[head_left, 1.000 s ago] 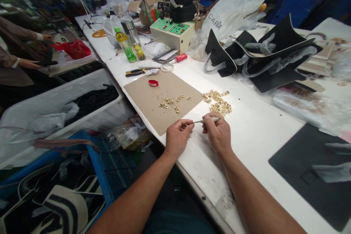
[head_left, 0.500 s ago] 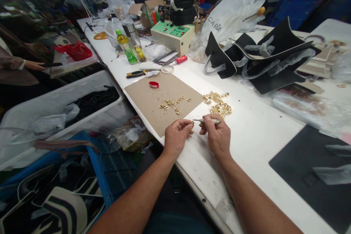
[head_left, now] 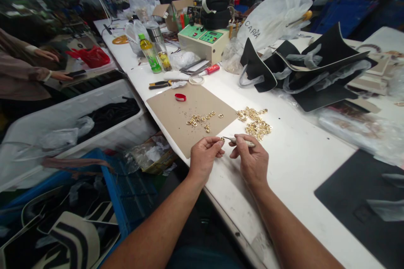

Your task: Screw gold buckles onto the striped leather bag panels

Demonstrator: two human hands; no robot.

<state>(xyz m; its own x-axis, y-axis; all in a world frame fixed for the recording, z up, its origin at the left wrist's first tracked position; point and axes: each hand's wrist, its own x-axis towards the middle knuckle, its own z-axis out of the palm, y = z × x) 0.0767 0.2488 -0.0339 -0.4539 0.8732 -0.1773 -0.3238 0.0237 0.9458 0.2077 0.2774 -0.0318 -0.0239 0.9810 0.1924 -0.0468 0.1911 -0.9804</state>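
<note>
Near the front edge of the white table, my left hand (head_left: pixel 204 154) pinches a small gold buckle (head_left: pixel 222 139) between thumb and fingertips. A slim pointed hand tool with a pale handle (head_left: pixel 249 143) is gripped in my right hand (head_left: pixel 254 162), its thin tip at or very close to the buckle. Beyond my left hand, several loose gold buckles (head_left: pixel 200 119) lie among small dark bits on a brown board (head_left: pixel 167 111). A larger heap of gold buckles (head_left: pixel 257 126) sits on the table just past my right hand.
A red ring-shaped piece (head_left: pixel 180 97) and cutters (head_left: pixel 160 85) lie at the board's far side. Behind stand bottles (head_left: pixel 150 54) and a green-topped machine (head_left: pixel 203 44). Black panels (head_left: pixel 303 67) are piled right. Crates (head_left: pixel 120 193) flank the table at left, where another person's hands (head_left: pixel 59 75) show.
The view has shifted slightly, so the table things appear a little to the right. My hands keep the same grips, with the tool's tip still at the buckle. The other person's second hand now shows.
</note>
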